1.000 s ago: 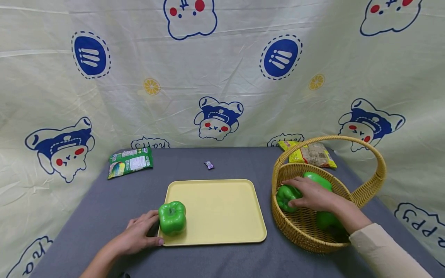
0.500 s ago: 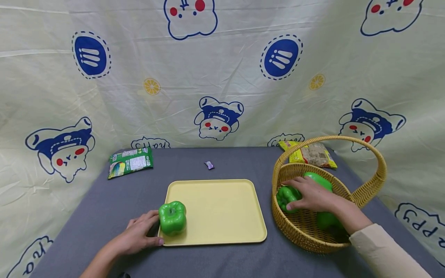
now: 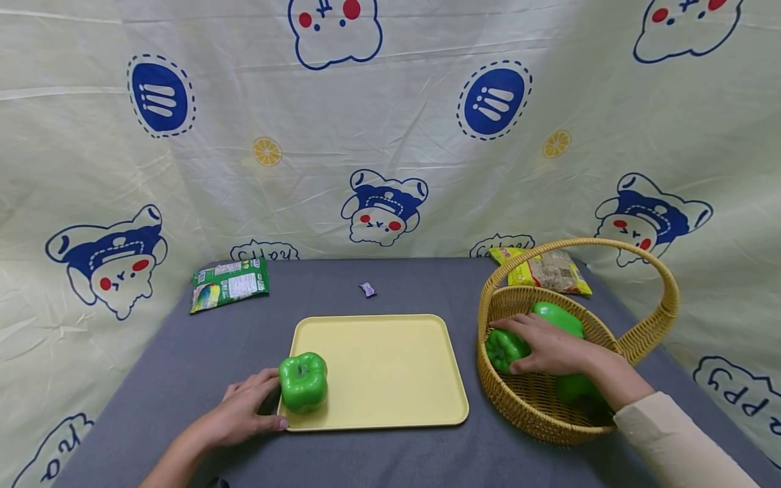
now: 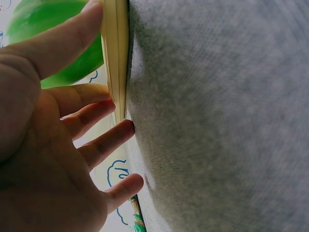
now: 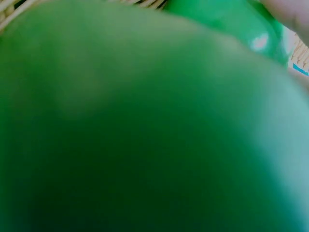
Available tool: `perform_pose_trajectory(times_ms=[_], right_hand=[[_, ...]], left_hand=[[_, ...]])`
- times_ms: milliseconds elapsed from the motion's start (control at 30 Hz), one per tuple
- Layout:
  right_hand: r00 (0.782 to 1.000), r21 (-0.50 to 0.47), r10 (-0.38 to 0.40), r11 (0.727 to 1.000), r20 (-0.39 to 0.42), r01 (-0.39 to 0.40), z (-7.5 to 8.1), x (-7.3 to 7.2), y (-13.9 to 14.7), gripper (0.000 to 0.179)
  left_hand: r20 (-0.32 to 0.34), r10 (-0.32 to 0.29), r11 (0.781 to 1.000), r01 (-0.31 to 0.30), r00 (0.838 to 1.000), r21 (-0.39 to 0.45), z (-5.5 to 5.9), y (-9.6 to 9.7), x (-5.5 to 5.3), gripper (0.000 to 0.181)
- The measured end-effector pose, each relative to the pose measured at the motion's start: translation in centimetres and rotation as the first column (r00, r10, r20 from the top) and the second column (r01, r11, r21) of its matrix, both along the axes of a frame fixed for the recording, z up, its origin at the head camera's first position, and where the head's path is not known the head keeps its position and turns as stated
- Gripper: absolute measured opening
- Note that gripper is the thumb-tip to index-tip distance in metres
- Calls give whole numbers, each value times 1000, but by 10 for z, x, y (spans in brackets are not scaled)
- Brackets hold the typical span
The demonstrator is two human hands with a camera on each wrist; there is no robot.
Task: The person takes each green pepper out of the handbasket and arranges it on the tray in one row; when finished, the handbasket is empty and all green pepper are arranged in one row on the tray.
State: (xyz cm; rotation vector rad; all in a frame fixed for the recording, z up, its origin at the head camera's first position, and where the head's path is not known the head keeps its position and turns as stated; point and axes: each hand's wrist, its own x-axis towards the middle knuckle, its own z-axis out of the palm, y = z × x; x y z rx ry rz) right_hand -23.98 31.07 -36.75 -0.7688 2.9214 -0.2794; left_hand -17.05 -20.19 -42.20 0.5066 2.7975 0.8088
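Observation:
In the head view my left hand [image 3: 244,410] touches the left edge of a yellow tray [image 3: 390,373], its fingers extended. The left wrist view has the thumb at the tray's rim and the other fingers spread by its side. A green bell pepper [image 3: 303,390] sits on the tray's left end, close to those fingers. My right hand [image 3: 552,346] reaches inside a wicker basket [image 3: 518,413] and grips a green bell pepper [image 3: 502,352] between fingers and thumb. More green peppers [image 3: 558,317] lie under and beside this hand, partly hidden; one green surface [image 5: 145,121] fills most of the right wrist view.
A green snack packet [image 3: 229,285] lies at the back left of the grey-covered table [image 3: 342,457]. Behind the tray is a small purple wrapped piece [image 3: 367,290]. Another yellow packet [image 3: 543,271] lies behind the basket, whose tall handle [image 3: 662,291] arches over its right side.
My right thumb and fingers have shifted slightly on the pepper in the basket, and that pepper has turned a little. The left hand and tray stay where they were.

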Motion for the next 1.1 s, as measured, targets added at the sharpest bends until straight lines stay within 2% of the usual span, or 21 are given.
perform_pose_trajectory(times_ms=[267,533,767,1100], right_hand=[[999,-13,-48,999,5,48,2,0,0,78],[1000,-15,-8,1000,14,8,2,1,0,73],[999,2,-7,1000,35,7,4,0,-1,70],[999,-31,-13,999,-41,12,8,1,-1,68]], left_hand=[[7,4,1000,-4,1000,2,1,0,0,76],[4,0,1000,0,1000,4,0,0,0,76],[5,-3,1000,3,1000,2,1,0,0,77],[18,2,1000,-2,1000,7,1,0,0,77]])
